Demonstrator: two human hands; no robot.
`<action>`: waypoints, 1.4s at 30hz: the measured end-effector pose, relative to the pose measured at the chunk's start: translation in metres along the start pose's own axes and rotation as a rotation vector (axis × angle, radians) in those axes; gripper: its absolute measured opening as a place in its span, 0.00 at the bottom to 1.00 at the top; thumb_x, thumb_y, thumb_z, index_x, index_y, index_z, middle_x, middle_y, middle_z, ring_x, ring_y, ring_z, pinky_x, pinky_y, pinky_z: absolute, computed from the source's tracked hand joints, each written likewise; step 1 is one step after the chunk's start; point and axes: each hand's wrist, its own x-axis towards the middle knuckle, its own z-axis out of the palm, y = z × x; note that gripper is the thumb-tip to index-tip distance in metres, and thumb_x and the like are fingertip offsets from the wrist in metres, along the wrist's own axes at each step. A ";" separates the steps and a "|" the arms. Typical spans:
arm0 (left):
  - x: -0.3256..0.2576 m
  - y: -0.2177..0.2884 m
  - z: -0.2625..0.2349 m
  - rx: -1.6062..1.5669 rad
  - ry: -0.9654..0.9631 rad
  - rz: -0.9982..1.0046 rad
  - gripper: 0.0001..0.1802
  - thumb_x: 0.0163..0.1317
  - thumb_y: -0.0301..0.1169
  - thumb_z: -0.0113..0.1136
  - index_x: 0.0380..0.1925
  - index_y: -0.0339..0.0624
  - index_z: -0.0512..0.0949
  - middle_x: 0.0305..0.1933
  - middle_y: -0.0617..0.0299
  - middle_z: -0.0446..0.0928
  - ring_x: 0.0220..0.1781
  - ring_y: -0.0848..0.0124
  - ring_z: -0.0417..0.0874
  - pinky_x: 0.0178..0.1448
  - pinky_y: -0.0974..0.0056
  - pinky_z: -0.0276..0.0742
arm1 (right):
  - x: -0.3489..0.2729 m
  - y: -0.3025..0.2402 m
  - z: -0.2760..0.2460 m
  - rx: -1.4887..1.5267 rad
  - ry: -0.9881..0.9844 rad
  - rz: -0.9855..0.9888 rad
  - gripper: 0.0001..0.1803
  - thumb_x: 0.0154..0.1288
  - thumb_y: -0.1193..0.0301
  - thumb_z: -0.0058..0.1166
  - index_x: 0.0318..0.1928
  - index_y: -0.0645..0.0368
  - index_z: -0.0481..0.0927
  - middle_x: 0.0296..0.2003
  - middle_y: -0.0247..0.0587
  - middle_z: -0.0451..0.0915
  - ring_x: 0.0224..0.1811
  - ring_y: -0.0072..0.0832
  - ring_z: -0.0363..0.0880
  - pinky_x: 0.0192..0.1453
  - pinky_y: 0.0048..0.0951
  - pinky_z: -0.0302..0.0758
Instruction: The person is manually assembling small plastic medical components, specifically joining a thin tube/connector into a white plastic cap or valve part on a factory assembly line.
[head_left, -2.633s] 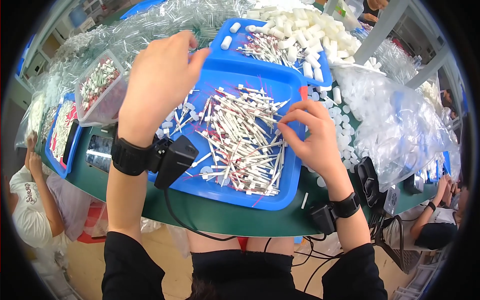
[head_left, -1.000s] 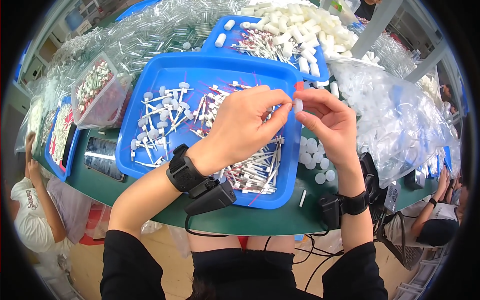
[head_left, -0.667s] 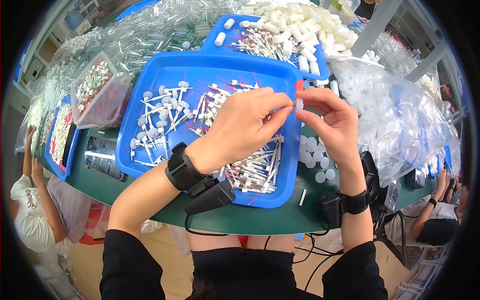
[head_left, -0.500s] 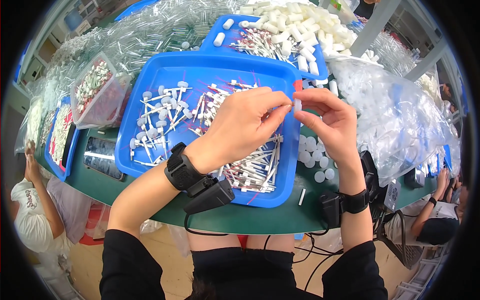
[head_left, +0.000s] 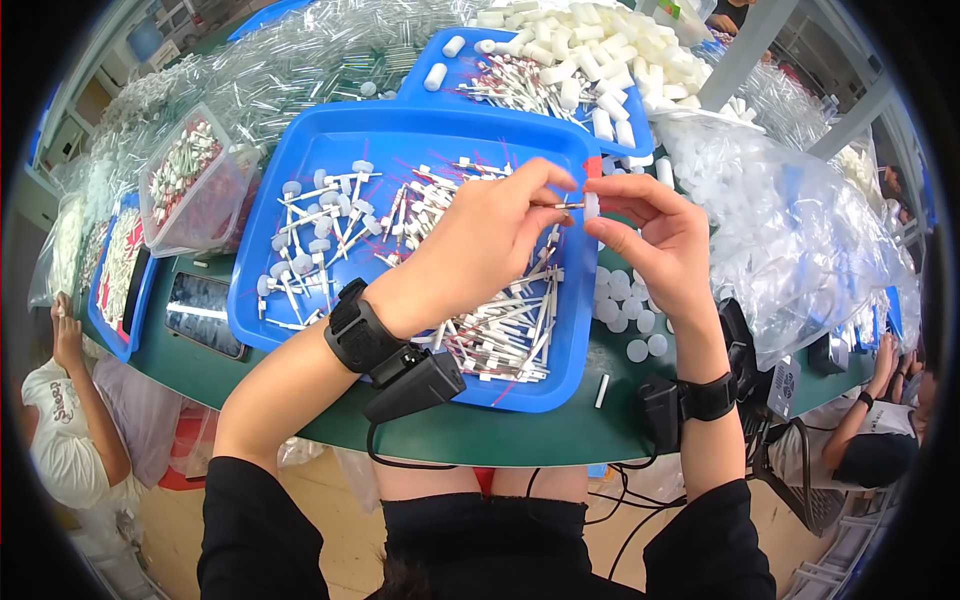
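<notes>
Above the right rim of a large blue tray my two hands meet. My left hand pinches a thin rod with a metallic-looking section between thumb and fingers. My right hand grips a translucent white round cap by its edge, and the rod's tip reaches its face. Whether the tip sits inside the cap is too small to tell. In the tray, white sticks with caps lie at the left, and white sticks without caps are heaped in the middle and right. Loose round caps lie beside the tray.
Behind stands a second blue tray with white cylinders and sticks. A clear plastic bag fills the right side. A plastic box and a phone lie at left. Black wrist devices with cables are on both my arms.
My left fingers have drawn back slightly to the left, so the rod between the hands now shows. The right hand still grips the cap in nearly the same place.
</notes>
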 end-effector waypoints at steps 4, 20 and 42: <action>0.001 0.001 -0.004 0.115 0.035 0.004 0.05 0.60 0.25 0.59 0.34 0.37 0.82 0.32 0.56 0.84 0.34 0.65 0.87 0.37 0.67 0.79 | 0.000 0.003 0.001 0.017 -0.015 0.017 0.15 0.56 0.81 0.63 0.46 0.66 0.81 0.44 0.40 0.82 0.46 0.25 0.80 0.55 0.27 0.76; -0.008 0.005 0.000 0.304 0.102 0.137 0.06 0.56 0.19 0.57 0.33 0.36 0.81 0.32 0.52 0.83 0.33 0.59 0.85 0.37 0.62 0.80 | -0.005 0.003 0.011 -0.012 0.008 0.036 0.13 0.56 0.82 0.63 0.44 0.66 0.83 0.38 0.40 0.84 0.39 0.22 0.83 0.44 0.20 0.79; -0.005 0.007 -0.003 0.205 0.084 0.157 0.04 0.56 0.18 0.56 0.29 0.36 0.78 0.28 0.55 0.82 0.30 0.61 0.85 0.33 0.65 0.79 | -0.005 0.003 0.015 -0.326 0.057 -0.257 0.13 0.51 0.81 0.66 0.40 0.61 0.85 0.36 0.38 0.86 0.36 0.23 0.85 0.42 0.21 0.79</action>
